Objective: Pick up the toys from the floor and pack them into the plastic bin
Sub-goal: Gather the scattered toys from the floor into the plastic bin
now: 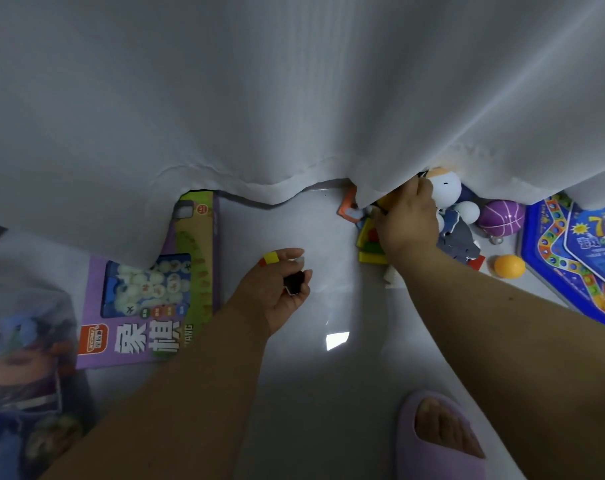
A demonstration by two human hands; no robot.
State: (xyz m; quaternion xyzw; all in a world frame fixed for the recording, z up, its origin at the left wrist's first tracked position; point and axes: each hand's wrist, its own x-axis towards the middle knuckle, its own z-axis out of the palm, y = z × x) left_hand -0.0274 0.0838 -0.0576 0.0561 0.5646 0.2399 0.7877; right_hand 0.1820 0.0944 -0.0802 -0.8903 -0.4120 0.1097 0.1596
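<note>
My left hand (pixel 277 289) hovers over the pale floor and grips small pieces: a black one (pixel 295 283) in the palm and a red and yellow one (pixel 269 258) by the fingertips. My right hand (pixel 406 220) reaches under the hem of a white curtain (pixel 294 98) into a pile of toys. Its fingers curl on something small and dark there, which I cannot make out. Around it lie a white plush figure (pixel 446 188), a grey shark toy (pixel 458 242), yellow and green flat blocks (pixel 368 244) and an orange piece (pixel 348 207). No bin shows plainly.
A purple chess game box (pixel 148 306) lies left, half under the curtain. A blue hexagonal board game tin (pixel 578 258), a purple ball (pixel 501 216) and an orange ball (pixel 509 266) sit right. A clear bag with printed figures (pixel 24 368) is at far left. My slippered foot (pixel 439 434) stands below.
</note>
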